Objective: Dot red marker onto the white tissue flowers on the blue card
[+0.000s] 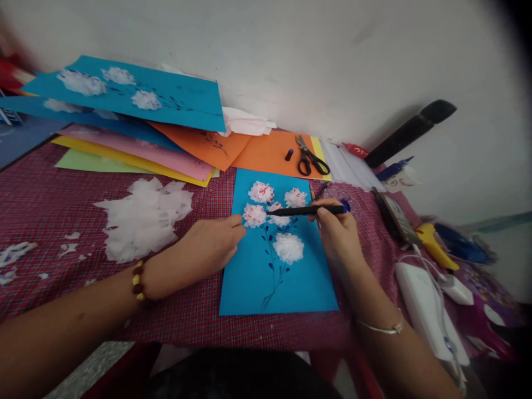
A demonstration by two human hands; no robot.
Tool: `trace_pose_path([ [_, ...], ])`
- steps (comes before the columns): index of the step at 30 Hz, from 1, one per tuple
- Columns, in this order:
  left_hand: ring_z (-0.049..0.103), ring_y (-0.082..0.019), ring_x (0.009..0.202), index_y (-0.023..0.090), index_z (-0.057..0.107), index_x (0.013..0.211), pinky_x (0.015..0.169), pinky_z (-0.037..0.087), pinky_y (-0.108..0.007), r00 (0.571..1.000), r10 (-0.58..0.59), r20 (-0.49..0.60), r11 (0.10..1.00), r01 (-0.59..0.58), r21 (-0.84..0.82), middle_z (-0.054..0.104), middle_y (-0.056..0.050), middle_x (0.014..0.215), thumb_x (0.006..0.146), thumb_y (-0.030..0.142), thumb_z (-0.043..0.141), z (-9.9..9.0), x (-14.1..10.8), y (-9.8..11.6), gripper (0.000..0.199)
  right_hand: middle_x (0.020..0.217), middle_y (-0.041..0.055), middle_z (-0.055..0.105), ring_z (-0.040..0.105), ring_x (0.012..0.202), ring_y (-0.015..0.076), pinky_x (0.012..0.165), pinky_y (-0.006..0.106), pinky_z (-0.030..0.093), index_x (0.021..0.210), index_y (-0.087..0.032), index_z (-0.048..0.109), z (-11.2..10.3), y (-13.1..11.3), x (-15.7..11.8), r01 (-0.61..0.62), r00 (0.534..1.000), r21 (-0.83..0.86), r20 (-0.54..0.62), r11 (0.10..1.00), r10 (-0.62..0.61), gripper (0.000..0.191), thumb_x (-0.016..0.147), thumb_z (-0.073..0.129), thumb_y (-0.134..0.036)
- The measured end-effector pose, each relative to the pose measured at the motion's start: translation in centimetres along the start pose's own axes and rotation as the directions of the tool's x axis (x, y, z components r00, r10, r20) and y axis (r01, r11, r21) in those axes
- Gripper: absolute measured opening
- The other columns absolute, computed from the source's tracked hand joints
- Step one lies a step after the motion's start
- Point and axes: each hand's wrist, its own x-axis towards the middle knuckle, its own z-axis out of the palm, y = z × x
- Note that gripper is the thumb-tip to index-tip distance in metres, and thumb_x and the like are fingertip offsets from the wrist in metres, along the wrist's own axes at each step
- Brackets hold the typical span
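My right hand [338,230] grips a black marker pen [295,211], held nearly level with its tip pointing left. That tip meets the gap between two ruffled tissue-paper flowers, one at the left [254,215] and one in the middle [279,217]. Both have red marks on white. They sit on a blue sheet [243,288] with drawn dark stems and leaves. A plain white flower [288,247] lies lower on the sheet. My left hand [210,238] is closed at the sheet's left edge, its fingertips close to the left flower; what they pinch, if anything, is hidden.
Black-handled scissors [307,158] and a pen cap [289,154] lie on orange paper [261,155]. White tissue pieces [143,219] are at left, below stacked coloured sheets [178,91]. A white power strip [428,305] with cables stands right. A wall closes the back.
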Motion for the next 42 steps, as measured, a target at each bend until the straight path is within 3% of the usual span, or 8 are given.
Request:
trace_pose_path([
  [9, 0.057, -0.016, 0.067, 0.016, 0.056, 0.084, 0.05, 0.032, -0.03, 0.999, -0.007, 0.032, 1.0, 0.008, -0.012, 0.058, -0.005, 0.093, 0.093, 0.012, 0.043, -0.2, 0.2, 0.0, 0.017, 0.078, 0.0003, 0.066, 0.061, 0.071, 0.0168, 0.067, 0.032, 0.048, 0.091, -0.024, 0.071, -0.7, -0.1, 0.1, 0.089, 0.996, -0.114, -0.014, 0.989, -0.091, 0.01, 0.083, 0.069, -0.03],
  [13, 0.055, -0.016, 0.064, 0.017, 0.056, 0.084, 0.049, 0.03, -0.031, 1.0, 0.001, 0.011, 1.0, -0.001, -0.01, 0.057, -0.005, 0.093, 0.094, 0.012, 0.043, -0.2, 0.2, 0.0, 0.017, 0.076, 0.0001, 0.063, 0.059, 0.069, 0.0172, 0.064, 0.033, 0.047, 0.089, -0.026, 0.071, -1.3, -0.4, 0.1, 0.123, 0.99, -0.011, -0.073, 0.992, -0.123, 0.007, 0.083, 0.068, -0.028],
  [20, 0.053, -0.013, 0.062, 0.016, 0.056, 0.083, 0.048, 0.026, -0.03, 1.0, 0.0, 0.001, 1.0, 0.0, -0.013, 0.057, -0.005, 0.09, 0.094, 0.013, 0.044, -0.3, 0.0, 0.0, 0.016, 0.08, 0.0015, 0.066, 0.058, 0.07, 0.018, 0.067, 0.035, 0.047, 0.088, -0.025, 0.073, -2.1, -0.5, 0.3, 0.107, 0.992, -0.102, 0.072, 0.989, -0.1, 0.009, 0.079, 0.07, -0.026],
  [25, 0.054, -0.015, 0.064, 0.016, 0.056, 0.085, 0.049, 0.027, -0.031, 1.0, -0.002, 0.014, 1.0, 0.002, -0.009, 0.058, -0.005, 0.092, 0.093, 0.011, 0.044, -0.2, 0.0, 0.0, 0.016, 0.076, 0.001, 0.062, 0.055, 0.064, 0.0176, 0.065, 0.036, 0.047, 0.085, -0.026, 0.069, -2.2, -1.0, 0.3, 0.137, 0.991, -0.031, 0.009, 0.99, -0.136, 0.008, 0.076, 0.068, -0.026],
  [30, 0.055, -0.017, 0.065, 0.017, 0.056, 0.084, 0.05, 0.029, -0.032, 1.0, -0.001, 0.024, 1.0, 0.002, -0.022, 0.057, -0.005, 0.093, 0.094, 0.011, 0.044, -0.2, 0.1, -0.1, 0.017, 0.077, 0.0002, 0.062, 0.057, 0.067, 0.0178, 0.065, 0.035, 0.048, 0.085, -0.025, 0.07, -2.8, -0.6, 0.5, 0.12, 0.991, -0.069, 0.072, 0.99, -0.115, 0.01, 0.075, 0.071, -0.025],
  [35, 0.054, -0.016, 0.065, 0.016, 0.056, 0.086, 0.052, 0.032, -0.032, 0.999, 0.001, 0.046, 1.0, 0.0, -0.019, 0.058, -0.005, 0.094, 0.093, 0.01, 0.044, -0.4, 0.1, 0.0, 0.015, 0.076, 0.0002, 0.062, 0.055, 0.071, 0.0185, 0.066, 0.034, 0.047, 0.081, -0.026, 0.071, -3.5, -0.6, 0.7, 0.171, 0.985, -0.075, -0.013, 0.982, -0.172, 0.008, 0.074, 0.07, -0.024],
  [39, 0.053, -0.015, 0.065, 0.016, 0.056, 0.086, 0.053, 0.032, -0.031, 0.999, -0.002, 0.049, 1.0, 0.002, -0.01, 0.058, -0.006, 0.093, 0.094, 0.011, 0.044, -0.4, 0.1, 0.0, 0.015, 0.072, -0.0004, 0.061, 0.055, 0.064, 0.0176, 0.062, 0.034, 0.045, 0.084, -0.026, 0.07, -3.5, -0.5, 0.7, 0.139, 0.989, -0.085, 0.07, 0.987, -0.133, 0.009, 0.075, 0.071, -0.024],
  [42, 0.054, -0.016, 0.065, 0.016, 0.056, 0.086, 0.053, 0.033, -0.032, 0.998, -0.007, 0.056, 1.0, 0.007, -0.008, 0.058, -0.006, 0.094, 0.095, 0.011, 0.043, -0.5, 0.1, 0.1, 0.016, 0.076, 0.0004, 0.061, 0.055, 0.068, 0.0175, 0.065, 0.034, 0.046, 0.083, -0.025, 0.07, -3.6, -0.4, 0.7, 0.177, 0.984, -0.104, 0.0, 0.979, -0.178, 0.008, 0.075, 0.07, -0.022],
])
